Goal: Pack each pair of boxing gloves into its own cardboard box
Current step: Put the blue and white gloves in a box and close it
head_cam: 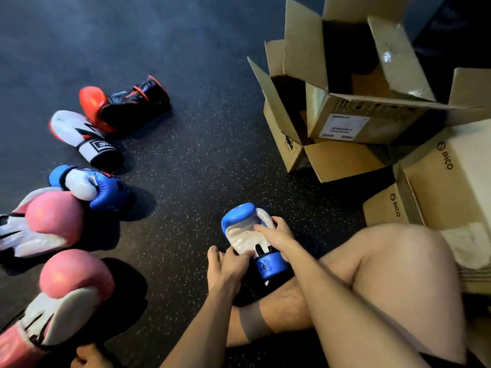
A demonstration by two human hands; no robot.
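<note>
- The blue glove (244,229) lies on the floor (199,128) just in front of the person's crossed legs, white palm side up, padded end away from the body and blue cuff toward it
- The right hand (277,236) sits on the right side of the blue glove, fingers curled over its edge and one fingertip reaching onto the white palm; it grips the glove
- The left hand (230,265) holds the same glove low on its left side, next to the cuff, fingers bent round the edge
- A second blue glove (93,188) rests on the floor well to the left, apart from the held one
- Two pink gloves lie at the left edge: the far pink glove (50,221) touches the second blue glove, and the near pink glove (71,285) sits closer to the camera
- Beyond them are a white glove (77,131) and a red glove (93,104) with a black cuff, side by side and touching
- At upper right an open top box (318,112) stands tilted in or on an open lower box (284,144), all flaps raised; what is inside cannot be made out
- Shut boxes (435,197) printed PICO are stacked at the right edge, just beside the raised knee (393,256)
- No glove can be seen in any box
</note>
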